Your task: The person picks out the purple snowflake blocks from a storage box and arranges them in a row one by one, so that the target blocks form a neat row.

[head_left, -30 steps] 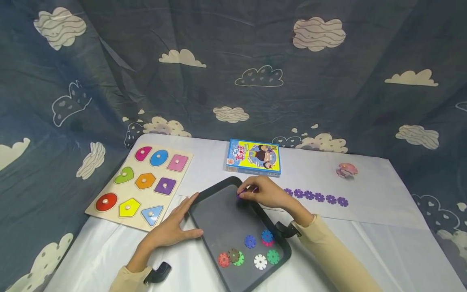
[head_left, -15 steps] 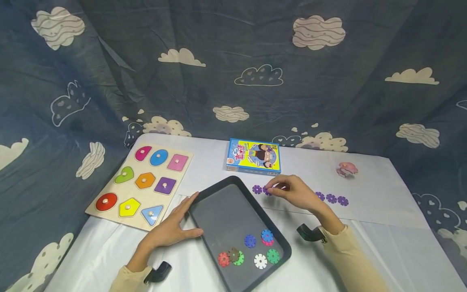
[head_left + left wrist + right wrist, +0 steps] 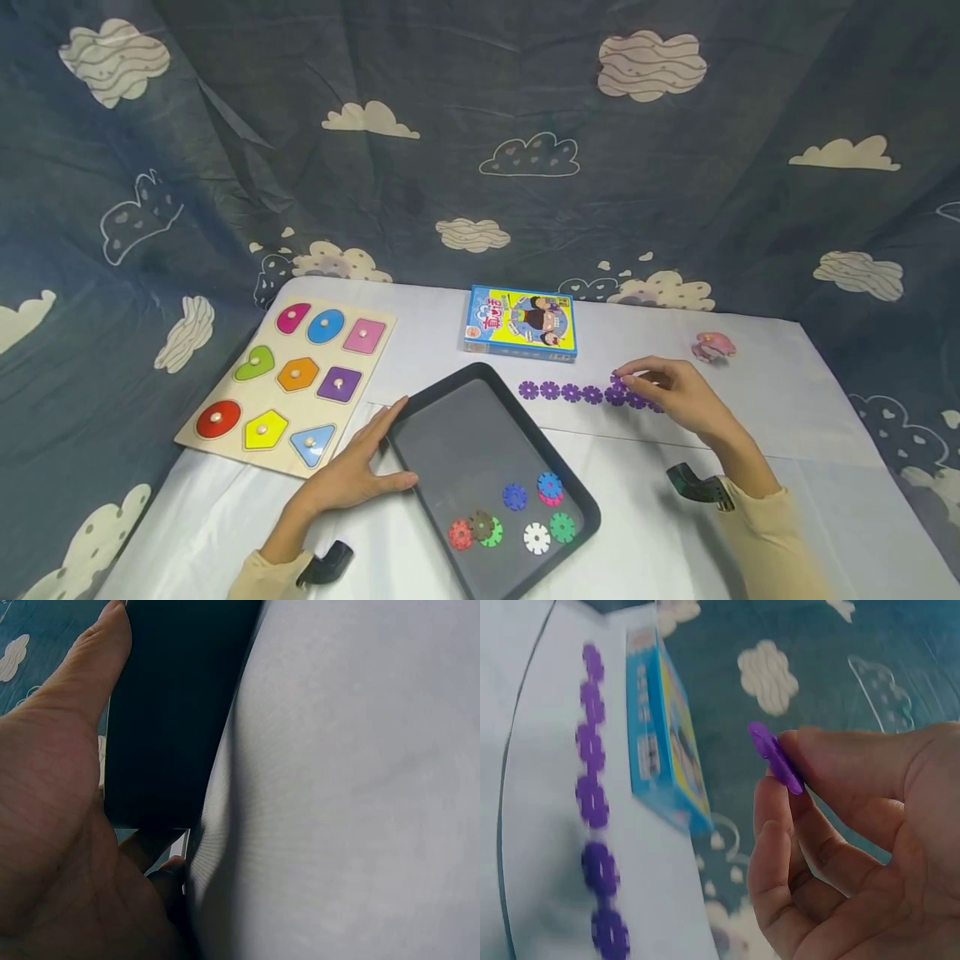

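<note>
Purple snowflake disc (image 3: 774,757) sits pinched between the thumb and fingers of the right hand (image 3: 675,392), above the row of purple discs (image 3: 570,392) lying along the table's (image 3: 750,433) far side. A second ago this hand was over the tray's far corner; it has since travelled right along the row, past four laid discs, so the row looks to be growing. Left hand (image 3: 348,475), fingers straight and spread, rests on the table against the black tray's (image 3: 420,400) left rim.
</note>
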A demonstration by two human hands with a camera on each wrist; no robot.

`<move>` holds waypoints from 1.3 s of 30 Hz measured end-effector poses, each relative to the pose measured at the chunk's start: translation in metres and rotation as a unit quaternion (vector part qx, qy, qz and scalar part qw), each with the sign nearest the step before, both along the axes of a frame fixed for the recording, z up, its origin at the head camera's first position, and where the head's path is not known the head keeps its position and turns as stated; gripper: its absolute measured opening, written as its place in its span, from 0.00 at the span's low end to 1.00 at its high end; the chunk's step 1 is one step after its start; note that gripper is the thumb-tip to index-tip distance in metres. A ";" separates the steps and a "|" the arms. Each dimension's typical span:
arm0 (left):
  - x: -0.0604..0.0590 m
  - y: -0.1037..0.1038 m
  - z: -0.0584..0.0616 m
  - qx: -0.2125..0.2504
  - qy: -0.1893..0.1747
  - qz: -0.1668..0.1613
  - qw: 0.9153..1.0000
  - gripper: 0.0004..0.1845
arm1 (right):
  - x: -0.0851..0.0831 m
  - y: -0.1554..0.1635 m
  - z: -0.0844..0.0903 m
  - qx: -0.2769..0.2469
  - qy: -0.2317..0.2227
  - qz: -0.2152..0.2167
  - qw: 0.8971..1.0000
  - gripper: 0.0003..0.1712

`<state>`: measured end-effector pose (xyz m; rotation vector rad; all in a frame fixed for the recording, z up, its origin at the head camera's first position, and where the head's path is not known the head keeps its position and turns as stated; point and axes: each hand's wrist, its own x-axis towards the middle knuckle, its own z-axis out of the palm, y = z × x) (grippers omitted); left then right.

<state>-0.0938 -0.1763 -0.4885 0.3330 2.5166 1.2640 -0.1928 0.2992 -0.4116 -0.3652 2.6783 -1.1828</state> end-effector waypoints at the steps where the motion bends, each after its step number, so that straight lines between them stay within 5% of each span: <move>1: 0.000 0.000 0.000 -0.001 0.000 0.000 1.000 0.58 | 0.001 0.006 -0.001 -0.001 0.005 -0.005 1.000 0.17; 9: 0.000 0.002 0.002 -0.007 -0.001 0.001 1.000 0.58 | 0.004 0.049 -0.013 0.019 0.053 -0.041 0.998 0.17; 17: 0.000 0.003 0.003 -0.007 0.005 -0.002 1.000 0.57 | 0.014 0.092 -0.029 0.063 0.006 -0.130 0.989 0.26; 26: 0.002 0.002 0.002 -0.007 0.005 0.002 1.000 0.58 | 0.015 0.128 -0.048 0.037 -0.059 -0.212 0.975 0.37; 39: 0.001 0.002 0.001 -0.007 0.009 0.000 1.000 0.57 | 0.015 0.148 -0.071 0.062 -0.078 -0.262 0.960 0.29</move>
